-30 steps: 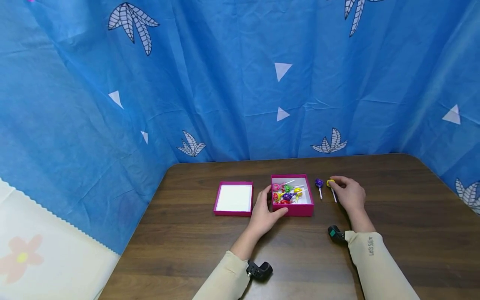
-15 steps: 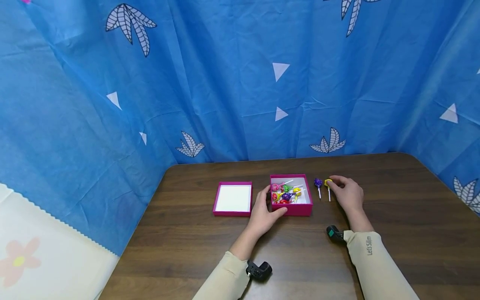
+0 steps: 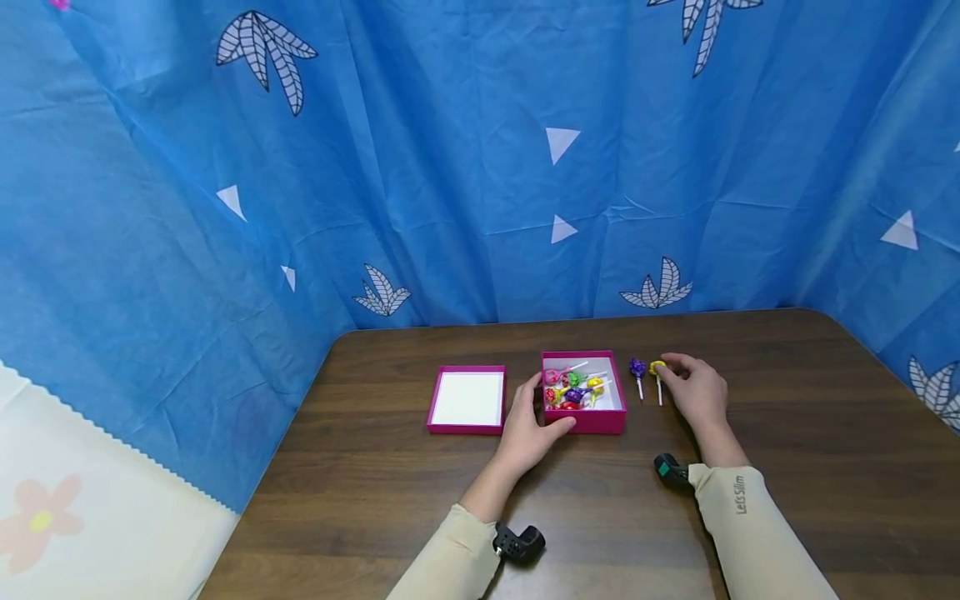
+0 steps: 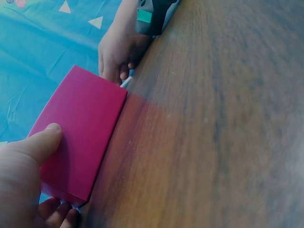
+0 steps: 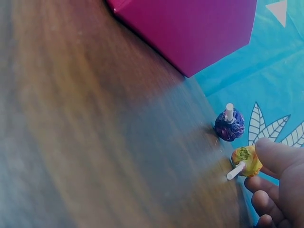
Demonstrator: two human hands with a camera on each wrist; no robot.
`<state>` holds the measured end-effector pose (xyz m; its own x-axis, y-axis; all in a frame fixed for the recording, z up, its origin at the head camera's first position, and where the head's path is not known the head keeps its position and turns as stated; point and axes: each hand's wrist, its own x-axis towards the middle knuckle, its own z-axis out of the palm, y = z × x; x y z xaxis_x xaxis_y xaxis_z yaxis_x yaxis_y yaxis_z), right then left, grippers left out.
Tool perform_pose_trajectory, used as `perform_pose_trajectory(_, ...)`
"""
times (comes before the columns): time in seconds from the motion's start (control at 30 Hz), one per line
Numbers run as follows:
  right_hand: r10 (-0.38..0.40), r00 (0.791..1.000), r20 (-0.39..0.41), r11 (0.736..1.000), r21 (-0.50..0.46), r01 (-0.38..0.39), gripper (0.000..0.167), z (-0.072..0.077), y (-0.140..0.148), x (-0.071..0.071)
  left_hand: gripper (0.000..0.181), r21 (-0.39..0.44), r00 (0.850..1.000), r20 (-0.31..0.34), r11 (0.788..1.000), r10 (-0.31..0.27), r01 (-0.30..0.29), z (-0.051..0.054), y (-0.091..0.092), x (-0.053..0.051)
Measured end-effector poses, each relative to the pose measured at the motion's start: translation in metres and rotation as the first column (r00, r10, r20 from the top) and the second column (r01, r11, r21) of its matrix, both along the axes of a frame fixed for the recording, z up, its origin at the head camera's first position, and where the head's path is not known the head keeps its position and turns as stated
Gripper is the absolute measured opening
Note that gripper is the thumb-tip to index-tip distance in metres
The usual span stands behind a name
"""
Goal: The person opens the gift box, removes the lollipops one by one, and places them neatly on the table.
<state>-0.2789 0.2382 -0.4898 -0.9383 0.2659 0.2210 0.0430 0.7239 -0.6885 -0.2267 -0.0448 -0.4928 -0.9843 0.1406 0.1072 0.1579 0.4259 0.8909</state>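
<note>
A magenta box (image 3: 588,423) stands without its lid on the table, with several wrapped lollipops (image 3: 574,392) inside. My left hand (image 3: 525,433) grips its near left corner, thumb on the front wall (image 4: 85,123) and fingers along the left side. To the right of the box, a purple lollipop (image 3: 637,367) lies with its stick toward me. Beside it is a yellow lollipop (image 5: 247,159), whose head my right hand (image 3: 699,392) pinches between thumb and finger. The two lollipops are close together but apart in the right wrist view.
The magenta box lid (image 3: 467,398) lies white inside up, left of my left hand. Both sit on a dark wooden table (image 3: 600,525). A blue patterned curtain (image 3: 450,167) hangs behind the table's far edge.
My right hand has moved the yellow lollipop slightly left, closer to the purple one, and its stick now points straighter toward me. My left hand has stayed on the box.
</note>
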Motion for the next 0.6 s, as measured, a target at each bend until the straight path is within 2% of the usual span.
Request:
perform_pose_trajectory(0.13,-0.007,1.000,-0.007,1.000,0.001,0.007,0.039,0.001,0.000,0.000,0.087,-0.006,1.000,-0.001,1.000,0.001,-0.001,0.000,0.000,0.000)
perform_pose_trajectory(0.43,-0.061,0.998,0.005,0.995,-0.082,0.062,0.040,0.006,-0.002,0.002,0.087,-0.011,1.000,0.001,1.000,0.002,-0.002,-0.001,0.001,-0.001)
perform_pose_trajectory(0.6,-0.076,0.997,-0.023,0.990,-0.124,0.072,0.040,0.012,-0.006,0.003,0.087,-0.015,1.000,-0.013,1.000,0.006,-0.007,-0.002,0.000,-0.001)
